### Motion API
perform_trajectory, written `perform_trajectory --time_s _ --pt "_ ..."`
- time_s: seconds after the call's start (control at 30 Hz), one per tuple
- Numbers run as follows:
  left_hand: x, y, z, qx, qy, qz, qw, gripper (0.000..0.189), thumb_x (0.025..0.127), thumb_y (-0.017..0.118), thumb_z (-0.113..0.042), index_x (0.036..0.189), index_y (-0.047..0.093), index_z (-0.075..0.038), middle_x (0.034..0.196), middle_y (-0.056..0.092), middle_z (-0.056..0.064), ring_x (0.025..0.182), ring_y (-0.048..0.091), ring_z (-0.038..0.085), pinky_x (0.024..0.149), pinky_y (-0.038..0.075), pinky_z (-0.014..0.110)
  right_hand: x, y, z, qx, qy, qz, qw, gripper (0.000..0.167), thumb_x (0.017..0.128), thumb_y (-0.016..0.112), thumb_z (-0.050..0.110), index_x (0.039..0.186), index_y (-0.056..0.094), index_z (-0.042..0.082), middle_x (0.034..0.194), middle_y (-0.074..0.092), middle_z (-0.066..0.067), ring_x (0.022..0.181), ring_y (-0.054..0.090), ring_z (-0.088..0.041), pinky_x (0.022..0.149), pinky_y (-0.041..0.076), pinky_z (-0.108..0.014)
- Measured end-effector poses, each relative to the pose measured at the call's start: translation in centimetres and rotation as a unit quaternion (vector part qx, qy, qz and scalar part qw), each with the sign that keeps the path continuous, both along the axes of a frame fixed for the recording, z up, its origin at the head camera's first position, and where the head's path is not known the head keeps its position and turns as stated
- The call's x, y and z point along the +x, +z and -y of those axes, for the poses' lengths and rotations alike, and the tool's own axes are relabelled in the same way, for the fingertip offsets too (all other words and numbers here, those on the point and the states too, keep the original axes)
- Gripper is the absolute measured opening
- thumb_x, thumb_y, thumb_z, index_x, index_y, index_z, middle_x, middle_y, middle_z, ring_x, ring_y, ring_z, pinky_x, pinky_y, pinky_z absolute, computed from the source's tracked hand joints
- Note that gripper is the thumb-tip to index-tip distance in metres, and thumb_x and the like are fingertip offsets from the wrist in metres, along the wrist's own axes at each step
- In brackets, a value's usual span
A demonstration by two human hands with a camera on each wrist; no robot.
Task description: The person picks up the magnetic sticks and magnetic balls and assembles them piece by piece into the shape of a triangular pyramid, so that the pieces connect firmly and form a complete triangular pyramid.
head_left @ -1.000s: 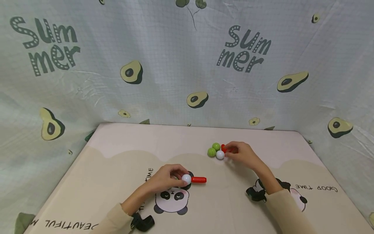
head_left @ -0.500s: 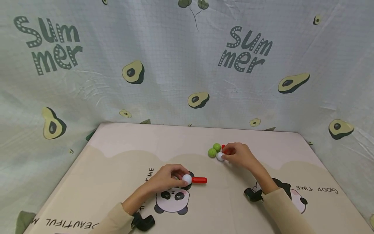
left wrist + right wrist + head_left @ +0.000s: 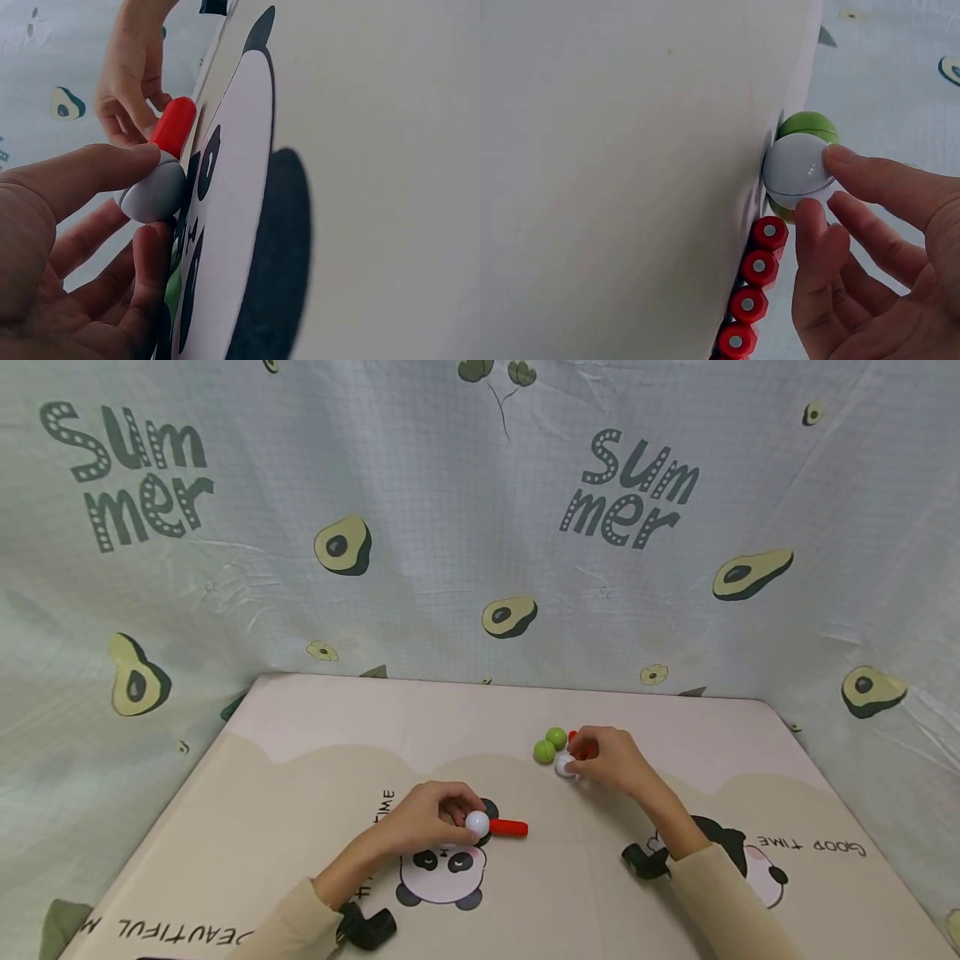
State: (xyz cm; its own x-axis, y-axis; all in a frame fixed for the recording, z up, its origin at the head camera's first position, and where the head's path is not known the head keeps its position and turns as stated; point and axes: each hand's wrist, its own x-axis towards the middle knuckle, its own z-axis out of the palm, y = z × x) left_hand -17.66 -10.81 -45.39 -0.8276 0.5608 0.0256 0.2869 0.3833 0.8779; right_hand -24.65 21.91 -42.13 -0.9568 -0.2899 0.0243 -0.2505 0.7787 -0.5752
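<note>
My left hand (image 3: 429, 818) pinches a white ball (image 3: 477, 823) between thumb and fingers, low over the printed panda. A red rod (image 3: 509, 828) sticks out from that ball, pointing right. Under the left fingers, the left wrist view shows a green patch (image 3: 174, 289), mostly hidden. Farther back, my right hand (image 3: 613, 760) pinches a second white ball (image 3: 797, 166) between thumb and fingertip. Two green balls (image 3: 544, 752) sit just left of it. Beside the right fingers, several red rods (image 3: 759, 268) with silvery ends lie in a row, mostly covered by the hand in the head view.
Everything lies on a table covered with a beige and pink printed cloth (image 3: 322, 827). A pale curtain (image 3: 420, 485) with avocado prints hangs behind its back edge. Black wrist devices (image 3: 367, 928) sit by both sleeves.
The right hand's fingers have moved from the red rods onto the white ball, which has shifted slightly toward me. The left hand's ball and rod have tilted a little, the rod's free end nearer me.
</note>
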Motion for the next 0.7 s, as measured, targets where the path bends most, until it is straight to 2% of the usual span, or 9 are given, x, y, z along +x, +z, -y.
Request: perform_trajectory --time_s 0.2,0.53,0.7 --pt "-0.2 -0.1 0.1 0.002 -0.001 0.004 1.0000 0.032 0.082 0.085 -0.014 0.112 0.074 -0.012 0.097 0.070 0.004 0.086 0.062 0.015 0.074 0.051 0.021 0.5 0.1 0.2 0.001 0.000 0.029 0.9996 0.025 0.084 0.084 0.015 0.105 0.074 0.005 0.091 0.069 -0.006 0.079 0.057 -0.018 0.066 0.049 -0.031" --pt "-0.1 0.0 0.2 -0.002 0.000 0.000 1.0000 0.033 0.082 0.084 -0.015 0.112 0.074 -0.011 0.099 0.070 0.004 0.082 0.063 0.011 0.074 0.053 0.021 1.1 0.2 0.2 0.018 0.014 0.004 0.9997 0.026 0.082 0.085 0.015 0.103 0.074 0.006 0.095 0.070 -0.005 0.087 0.058 -0.018 0.077 0.048 -0.032" --pt "-0.2 -0.1 0.2 -0.002 -0.001 0.001 1.0000 0.031 0.085 0.083 -0.017 0.114 0.074 -0.010 0.101 0.070 0.005 0.084 0.063 0.012 0.074 0.052 0.021 1.8 0.7 0.0 0.015 0.036 -0.008 0.9992 0.024 0.082 0.085 0.014 0.102 0.074 0.008 0.094 0.072 -0.002 0.086 0.061 -0.016 0.075 0.050 -0.029"
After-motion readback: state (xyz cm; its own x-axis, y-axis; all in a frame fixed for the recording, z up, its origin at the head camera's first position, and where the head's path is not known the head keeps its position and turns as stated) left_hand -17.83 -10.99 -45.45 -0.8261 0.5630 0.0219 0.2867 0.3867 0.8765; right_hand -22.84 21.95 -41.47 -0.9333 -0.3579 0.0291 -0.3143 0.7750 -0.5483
